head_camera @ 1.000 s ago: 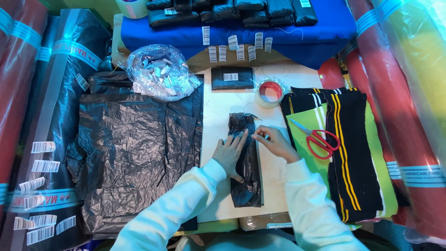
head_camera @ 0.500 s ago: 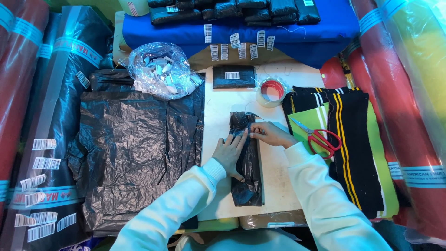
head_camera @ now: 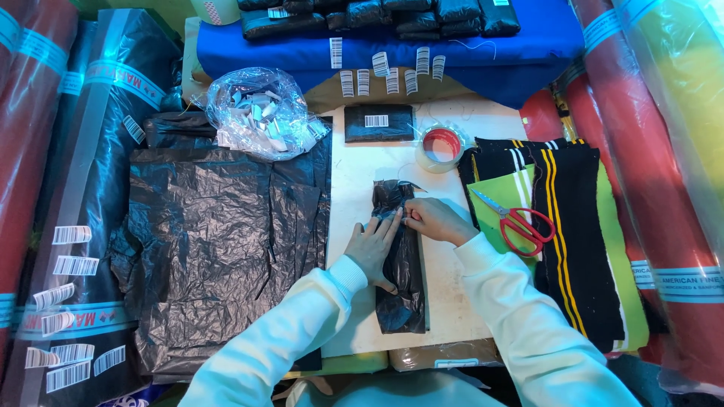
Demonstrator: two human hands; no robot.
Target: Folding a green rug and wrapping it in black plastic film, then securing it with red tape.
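A long black plastic-wrapped bundle [head_camera: 402, 294] lies lengthwise on the white tabletop [head_camera: 354, 188]. My left hand [head_camera: 375, 249] rests flat on the bundle's left side and presses it down. My right hand [head_camera: 431, 221] touches the bundle's upper part from the right, with fingertips pinching at the plastic near its middle. Both of my sleeves are pale white.
A stack of flat black plastic bags [head_camera: 211, 249] lies to the left. A clear bag of labels [head_camera: 256, 113] sits behind it. A tape roll [head_camera: 441, 147], red-handled scissors [head_camera: 520, 226], striped black fabric [head_camera: 566, 241], a small wrapped packet [head_camera: 377, 122] and fabric rolls [head_camera: 641, 151] surround the table.
My right hand has slid slightly left onto the bundle. The left hand stays pressed on it.
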